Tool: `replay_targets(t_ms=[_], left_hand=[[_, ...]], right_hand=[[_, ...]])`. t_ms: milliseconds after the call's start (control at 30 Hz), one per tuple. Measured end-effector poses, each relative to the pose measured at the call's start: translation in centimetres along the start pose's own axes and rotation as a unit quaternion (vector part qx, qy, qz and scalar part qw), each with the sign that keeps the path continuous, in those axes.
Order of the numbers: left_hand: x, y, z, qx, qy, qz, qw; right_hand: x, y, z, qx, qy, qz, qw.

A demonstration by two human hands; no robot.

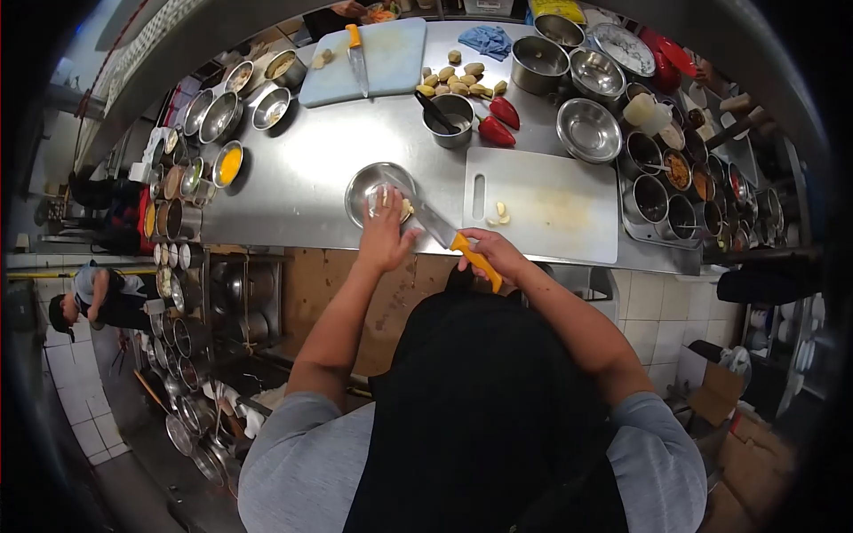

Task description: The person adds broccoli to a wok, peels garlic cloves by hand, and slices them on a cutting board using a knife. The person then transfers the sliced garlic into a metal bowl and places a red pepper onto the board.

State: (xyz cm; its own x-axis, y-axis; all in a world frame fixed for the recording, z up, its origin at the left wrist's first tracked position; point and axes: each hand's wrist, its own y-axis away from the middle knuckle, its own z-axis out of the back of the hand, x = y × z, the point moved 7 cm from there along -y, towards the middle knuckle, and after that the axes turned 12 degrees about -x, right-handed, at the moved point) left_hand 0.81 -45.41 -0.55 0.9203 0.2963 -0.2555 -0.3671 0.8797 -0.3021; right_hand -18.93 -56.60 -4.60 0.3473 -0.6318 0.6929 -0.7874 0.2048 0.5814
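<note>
My right hand [494,257] is closed round the orange handle of a knife [433,224], whose blade points up and left to the rim of a metal bowl [357,189]. Over that bowl lies my left hand [384,233], fingers stretched out. Pale pieces [406,210] show beside its fingers, near the blade. Right of the knife is a white cutting board [542,200] bearing a few pale yellow pieces [500,213].
Behind stand a metal pot [461,110], red peppers [496,131], potatoes [459,83] and a blue board [391,58] with another knife [358,68]. Bowls [589,131] line both sides. A person [98,298] stands at far left; another person's hand [349,10] shows behind.
</note>
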Motion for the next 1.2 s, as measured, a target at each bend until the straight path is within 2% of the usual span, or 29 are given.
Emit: replay_targets(t_ms=[33,67,167,200,267,300,333,400,533,633,700,800,833,900,1000,1133,1200], left_hand=[[1.4,0.2,-0.9,0.026,-0.071,0.013,0.997],[1.9,0.1,-0.9,0.028,-0.065,0.014,0.997],[3.7,-0.6,0.2,-0.051,-0.089,0.096,0.99],[2.9,-0.8,0.7,-0.048,-0.084,0.087,0.992],[0.4,-0.6,2.8,-0.106,0.016,0.036,0.994],[-1.2,-0.6,3.4,-0.124,0.012,-0.015,0.992],[-1.8,-0.6,3.0,-0.122,0.015,-0.021,0.992],[-0.8,-0.3,1.4,-0.058,0.047,0.088,0.993],[-0.2,-1.6,0.5,-0.088,0.056,0.1,0.99],[-0.4,-2.3,0.8,-0.061,-0.025,0.06,0.996],[0.6,-2.2,1.3,-0.101,-0.098,0.072,0.987],[0.2,-2.4,2.4,-0.135,-0.084,0.087,0.983],[-0.6,-3.0,2.3,-0.131,-0.077,0.08,0.985],[-2.7,-4.4,1.3,-0.113,0.056,0.051,0.991],[-7.9,-6.4,-2.5,-0.083,0.111,0.006,0.99],[-13.2,-9.1,-7.9,-0.012,0.128,0.022,0.991],[-14.9,-9.7,-10.8,0.059,0.16,0.05,0.984]], right_hand=[[-0.4,0.7,0.7,-0.018,-0.004,-0.003,1.0],[-0.6,1.8,1.4,-0.023,-0.003,-0.007,1.0],[-0.6,5.8,4.3,-0.079,-0.012,0.006,0.997],[-0.7,6.6,5.3,-0.088,-0.018,0.009,0.996],[-0.8,8.2,6.5,-0.106,-0.049,0.027,0.993],[-0.6,8.9,6.9,-0.116,-0.053,0.037,0.991],[-0.5,9.6,7.2,-0.121,-0.057,0.04,0.99],[-0.6,10.5,8.0,-0.15,-0.082,0.064,0.983],[-2.2,12.4,9.4,-0.156,-0.108,0.089,0.978],[-3.5,13.7,9.9,-0.176,-0.114,0.074,0.975],[-3.8,14.2,10.0,-0.173,-0.116,0.08,0.975],[-3.8,15.1,10.0,-0.183,-0.136,0.094,0.969],[-3.7,15.5,10.1,-0.193,-0.151,0.1,0.964],[-4.1,16.2,10.8,-0.221,-0.169,0.111,0.954],[-5.3,17.0,12.4,-0.262,-0.182,0.123,0.94],[-6.8,18.4,13.8,-0.324,-0.175,0.108,0.923],[-7.4,19.0,14.2,-0.343,-0.173,0.106,0.917]])
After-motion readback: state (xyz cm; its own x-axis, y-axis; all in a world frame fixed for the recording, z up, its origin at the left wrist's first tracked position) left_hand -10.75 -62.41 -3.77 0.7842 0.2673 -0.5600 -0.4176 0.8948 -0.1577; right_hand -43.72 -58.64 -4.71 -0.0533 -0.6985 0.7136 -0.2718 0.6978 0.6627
